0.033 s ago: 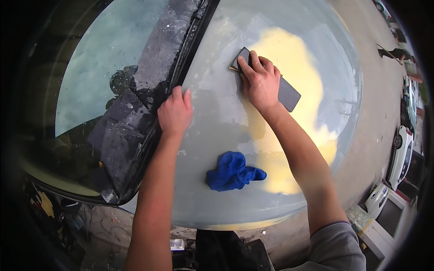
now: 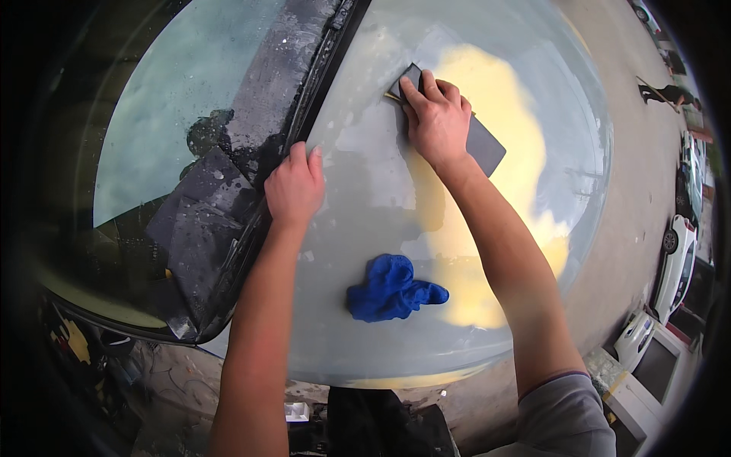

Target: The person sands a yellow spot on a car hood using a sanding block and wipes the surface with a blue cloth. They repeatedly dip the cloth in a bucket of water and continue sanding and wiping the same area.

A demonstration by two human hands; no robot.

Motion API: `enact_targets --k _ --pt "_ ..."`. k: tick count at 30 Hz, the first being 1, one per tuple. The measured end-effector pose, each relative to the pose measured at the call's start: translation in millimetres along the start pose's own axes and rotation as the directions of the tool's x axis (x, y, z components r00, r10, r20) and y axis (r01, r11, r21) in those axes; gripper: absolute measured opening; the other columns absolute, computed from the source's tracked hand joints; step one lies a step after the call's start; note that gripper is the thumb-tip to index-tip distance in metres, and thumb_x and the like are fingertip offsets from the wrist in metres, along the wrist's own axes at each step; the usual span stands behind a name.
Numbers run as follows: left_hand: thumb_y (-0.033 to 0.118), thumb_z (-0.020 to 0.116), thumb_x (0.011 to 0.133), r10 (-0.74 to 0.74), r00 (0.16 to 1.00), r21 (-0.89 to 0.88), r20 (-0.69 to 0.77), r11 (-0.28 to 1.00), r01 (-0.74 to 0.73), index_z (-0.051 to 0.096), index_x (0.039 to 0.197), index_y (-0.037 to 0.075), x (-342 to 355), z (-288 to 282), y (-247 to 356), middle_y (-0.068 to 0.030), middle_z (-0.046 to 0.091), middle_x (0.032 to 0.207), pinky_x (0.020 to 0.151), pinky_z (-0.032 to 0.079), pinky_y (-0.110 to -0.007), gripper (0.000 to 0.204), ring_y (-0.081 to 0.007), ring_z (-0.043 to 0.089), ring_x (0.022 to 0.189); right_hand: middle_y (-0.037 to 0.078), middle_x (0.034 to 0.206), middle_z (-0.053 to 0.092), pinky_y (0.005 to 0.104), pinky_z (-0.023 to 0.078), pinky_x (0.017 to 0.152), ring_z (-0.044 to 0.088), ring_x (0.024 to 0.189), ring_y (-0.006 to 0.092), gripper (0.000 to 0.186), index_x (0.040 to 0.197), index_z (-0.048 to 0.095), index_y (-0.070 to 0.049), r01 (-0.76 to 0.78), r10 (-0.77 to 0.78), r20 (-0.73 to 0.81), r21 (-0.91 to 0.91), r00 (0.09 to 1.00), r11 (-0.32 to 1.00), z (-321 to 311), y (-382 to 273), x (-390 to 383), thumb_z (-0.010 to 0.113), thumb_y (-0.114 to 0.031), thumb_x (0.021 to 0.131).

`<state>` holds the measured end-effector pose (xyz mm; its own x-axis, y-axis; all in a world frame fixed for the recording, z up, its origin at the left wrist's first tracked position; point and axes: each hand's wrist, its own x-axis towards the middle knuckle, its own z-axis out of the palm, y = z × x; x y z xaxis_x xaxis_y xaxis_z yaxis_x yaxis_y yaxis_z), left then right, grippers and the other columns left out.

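Observation:
My right hand (image 2: 439, 122) is closed around a sanding block (image 2: 410, 79) wrapped in dark grey sandpaper (image 2: 484, 146). The sheet's free end sticks out past the palm. The block rests on a pale grey car panel (image 2: 346, 259), at the left border of a yellow patch (image 2: 495, 99). My left hand (image 2: 295, 185) is curled over the black window trim (image 2: 311, 103) along the glass, with its fingertips partly hidden. Nearer to me, a crumpled blue cloth (image 2: 392, 288) lies on the panel, touched by neither hand.
Wet dark sheets (image 2: 202, 213) lie on the window glass (image 2: 164, 107) at left. The panel curves down toward its near and right edges. Beyond it, parked white cars (image 2: 676, 255) and a person with a long pole (image 2: 670, 94) are on the pavement.
My right hand has slid the sanding block a little farther away along the panel. My left hand and the blue cloth have stayed almost where they were.

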<state>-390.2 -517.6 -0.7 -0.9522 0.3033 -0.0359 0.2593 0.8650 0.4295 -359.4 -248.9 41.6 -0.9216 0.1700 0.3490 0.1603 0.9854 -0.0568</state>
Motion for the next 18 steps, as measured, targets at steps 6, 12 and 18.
enact_targets --k 6,12,18 --pt "0.047 0.053 0.116 -0.106 0.993 0.076 0.050 0.992 0.102 0.069 0.122 0.008 -8.7 -3.9 -26.1 -0.0239 0.080 0.099 0.076 0.059 -0.062 0.042 -0.0514 0.076 0.090 0.014 0.148 0.071 0.0472 0.050 0.103 0.068 0.126 0.0321 0.044 0.124 0.084 -0.020 0.076 -0.077 0.007 0.094 0.997 0.993 -35.0 -28.9 -133.5 0.076 -0.005 0.083" --pt "0.047 0.054 0.116 -0.047 0.999 0.039 0.009 0.998 0.047 0.069 0.123 0.009 0.2 2.0 -6.6 -0.0232 0.081 0.099 0.077 0.059 -0.063 0.041 -0.0506 0.077 0.091 0.010 0.150 0.068 0.0510 0.047 0.105 0.065 0.126 0.0340 0.043 0.135 0.076 -0.021 0.016 -0.013 -0.053 0.043 0.998 0.999 1.8 -12.6 -10.5 0.075 -0.013 0.093" --pt "0.046 0.055 0.115 -0.090 0.995 0.045 0.033 0.995 0.089 0.069 0.124 0.009 -9.5 -3.2 -28.6 -0.0236 0.081 0.100 0.077 0.059 -0.063 0.041 -0.0511 0.076 0.091 0.018 0.149 0.071 0.0504 0.050 0.108 0.068 0.129 0.0339 0.035 0.124 0.082 -0.016 0.081 -0.083 0.013 0.125 0.996 0.989 -29.0 -23.6 -106.4 0.078 -0.008 0.090"
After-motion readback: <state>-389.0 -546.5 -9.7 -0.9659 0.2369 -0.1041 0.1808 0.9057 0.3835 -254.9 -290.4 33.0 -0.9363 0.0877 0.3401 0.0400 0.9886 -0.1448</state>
